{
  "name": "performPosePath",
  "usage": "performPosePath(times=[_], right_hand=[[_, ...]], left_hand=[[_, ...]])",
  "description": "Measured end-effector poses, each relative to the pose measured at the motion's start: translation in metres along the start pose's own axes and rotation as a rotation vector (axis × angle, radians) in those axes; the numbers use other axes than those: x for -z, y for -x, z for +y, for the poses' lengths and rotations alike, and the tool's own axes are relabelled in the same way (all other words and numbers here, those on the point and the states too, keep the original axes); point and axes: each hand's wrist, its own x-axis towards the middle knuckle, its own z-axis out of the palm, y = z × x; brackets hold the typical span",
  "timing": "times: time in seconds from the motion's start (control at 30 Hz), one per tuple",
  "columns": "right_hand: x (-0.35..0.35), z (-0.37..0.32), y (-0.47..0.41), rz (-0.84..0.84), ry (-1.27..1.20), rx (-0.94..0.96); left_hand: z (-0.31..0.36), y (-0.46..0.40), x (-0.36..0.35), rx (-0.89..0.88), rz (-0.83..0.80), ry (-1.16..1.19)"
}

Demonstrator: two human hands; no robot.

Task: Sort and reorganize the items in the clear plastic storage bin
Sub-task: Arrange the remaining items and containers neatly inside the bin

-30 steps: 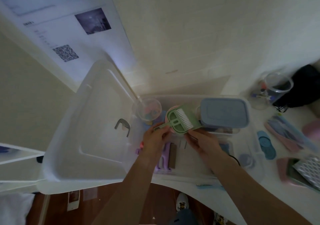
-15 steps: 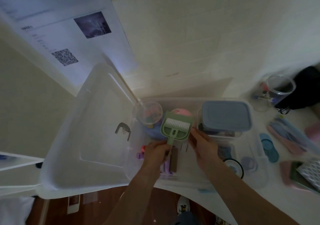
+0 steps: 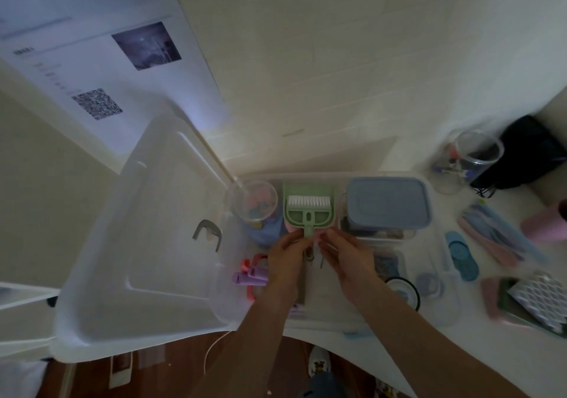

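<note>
At the far left the bin's lid [image 3: 147, 244] stands open, hinged away from the clear plastic storage bin [image 3: 322, 318], which rests on the white surface [image 3: 383, 354]. Inside the bin, near its left wall, a clear cup [image 3: 253, 203] of coloured bits stands at the back, and purple tubes [image 3: 250, 276] lie nearer the person.

The left hand [image 3: 287, 258] reaches in from the near side, its fingers curled round the short handle of the green dustpan and brush set [image 3: 308, 209]. The set lies flat at the back of the bin, between the cup and the blue-lidded container [image 3: 388, 204]. Its long axis runs straight away from the person: handle toward the hands, white bristles and the wide pan mouth toward the back wall. So the set lies directly ahead of both hands, just beyond the fingertips, and any push or release would seem to run along that same line.

The right hand [image 3: 343, 256] meets the handle from the other side, fingers bent and apparently pinching its end; the exact contact is hard to make out. Both hands are about equally near, each on its own flank of the handle.

Right of the bin, on the surface, lie a blue oval piece [image 3: 461, 256] and a clear jar [image 3: 472, 155].
</note>
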Motion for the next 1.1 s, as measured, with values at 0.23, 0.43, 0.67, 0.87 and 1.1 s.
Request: performPosePath(times=[0.23,0.43,0.67,0.87,1.1], right_hand=[[0.0,0.0,0.007,-0.046,-0.01,-0.027],[0.005,-0.003,0.016,-0.001,0.176,-0.008],[0.087,-0.043,0.068,0.006,0.762,0.31],[0.221,-0.108,0.101,0.179,0.819,0.497],[0.356,-0.141,0.074,0.545,0.911,0.484]], left_hand=[[0.002,0.006,0.0,0.033,-0.053,0.053],[-0.001,0.011,0.014,-0.063,0.196,-0.314],[-0.014,0.095,-0.008,-0.909,0.129,-1.017],[-0.042,0.123,-0.148,-1.054,-0.319,-1.01],[-0.132,0.13,-0.269,-0.732,-0.641,-1.141]])
